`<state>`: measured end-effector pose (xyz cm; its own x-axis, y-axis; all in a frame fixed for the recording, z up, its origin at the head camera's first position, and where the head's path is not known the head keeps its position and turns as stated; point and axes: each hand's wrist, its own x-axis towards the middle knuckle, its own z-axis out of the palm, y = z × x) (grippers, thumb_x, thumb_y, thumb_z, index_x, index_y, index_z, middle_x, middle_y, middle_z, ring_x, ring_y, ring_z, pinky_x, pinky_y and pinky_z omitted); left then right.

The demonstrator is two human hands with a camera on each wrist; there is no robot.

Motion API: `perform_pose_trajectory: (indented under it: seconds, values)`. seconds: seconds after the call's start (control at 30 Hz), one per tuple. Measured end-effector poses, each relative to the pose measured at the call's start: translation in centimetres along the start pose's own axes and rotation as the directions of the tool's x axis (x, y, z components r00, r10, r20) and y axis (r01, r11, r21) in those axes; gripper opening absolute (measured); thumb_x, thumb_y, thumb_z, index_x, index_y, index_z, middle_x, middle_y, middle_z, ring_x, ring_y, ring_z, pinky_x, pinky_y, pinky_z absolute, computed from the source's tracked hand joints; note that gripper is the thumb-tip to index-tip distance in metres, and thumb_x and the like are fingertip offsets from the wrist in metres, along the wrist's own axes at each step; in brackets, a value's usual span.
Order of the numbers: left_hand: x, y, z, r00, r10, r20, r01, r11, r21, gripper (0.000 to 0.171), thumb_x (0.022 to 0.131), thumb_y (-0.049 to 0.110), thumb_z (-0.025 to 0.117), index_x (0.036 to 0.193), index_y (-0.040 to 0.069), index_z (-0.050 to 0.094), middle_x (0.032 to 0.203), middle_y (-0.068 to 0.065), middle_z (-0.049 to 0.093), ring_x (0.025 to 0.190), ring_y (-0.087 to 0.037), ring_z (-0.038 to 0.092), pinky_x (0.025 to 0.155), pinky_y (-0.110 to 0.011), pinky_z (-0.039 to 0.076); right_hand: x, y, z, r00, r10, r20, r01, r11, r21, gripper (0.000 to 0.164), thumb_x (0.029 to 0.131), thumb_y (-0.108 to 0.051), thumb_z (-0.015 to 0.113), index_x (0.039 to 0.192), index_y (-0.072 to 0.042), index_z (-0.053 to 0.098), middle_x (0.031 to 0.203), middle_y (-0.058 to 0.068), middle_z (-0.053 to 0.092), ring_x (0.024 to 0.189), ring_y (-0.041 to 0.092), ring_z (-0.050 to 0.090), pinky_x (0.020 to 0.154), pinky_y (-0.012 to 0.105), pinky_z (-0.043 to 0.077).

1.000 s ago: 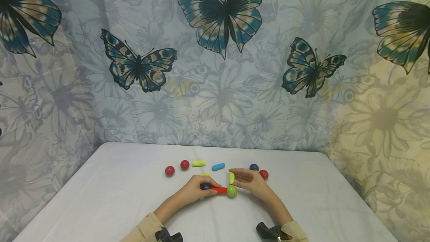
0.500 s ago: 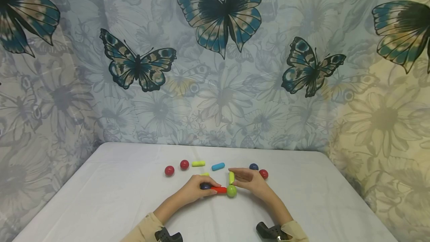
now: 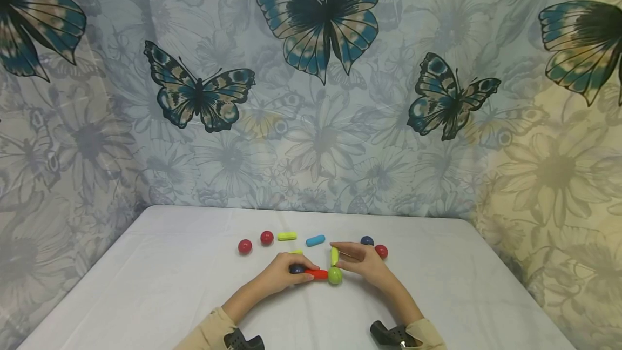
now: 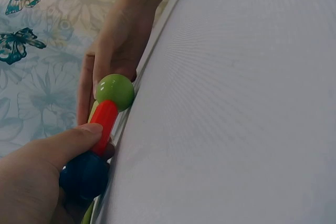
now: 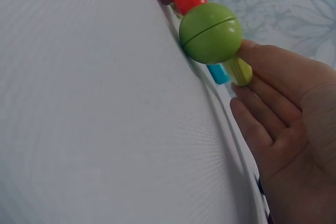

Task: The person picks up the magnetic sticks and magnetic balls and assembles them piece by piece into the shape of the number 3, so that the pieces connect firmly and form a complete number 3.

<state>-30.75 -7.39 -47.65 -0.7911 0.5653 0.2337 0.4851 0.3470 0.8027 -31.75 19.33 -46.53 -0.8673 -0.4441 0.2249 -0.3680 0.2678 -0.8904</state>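
Behind the worktop rose a butterfly-print cloth. On the near side, the left hand was clamped on the red stick, thumb on its near side, with a blue ball at the stick's left end. The right hand pinched an upright-looking yellow stick between thumb and fingers; its near end seemed to meet the green ball, though the fingers hid the joint.

The green ball sat at the red stick's right end. If the hands pushed out of line, that ball could twist and a joint could pop apart; a loose pinch could let the yellow stick slip.

No container was in view; the spare pieces lay directly on the worktop. The right red ball and far blue ball, near the right hand, could roll if knocked; two left red balls were farther off. Smallest were the far yellow stick and blue stick, less likely to roll away.
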Motion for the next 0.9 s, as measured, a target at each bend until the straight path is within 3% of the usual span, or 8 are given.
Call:
perform_pose_trajectory:
  seconds: [0.9]
  values:
    - [-0.11,0.07,0.00,1.000,-0.007,0.001,0.007,1.000,-0.017,0.022,0.087,0.027,0.074,0.108,0.025,0.075,0.107,0.007,0.073,0.103,-0.004,0.062,0.095,-0.022,0.048,0.05,0.06,0.11,1.000,0.012,-0.027,-0.012,1.000,-0.023,0.044,0.089,-0.018,0.071,0.129,-0.002,0.061,0.132,0.017,0.063,0.129,0.036,0.054,0.101,0.030,0.049]
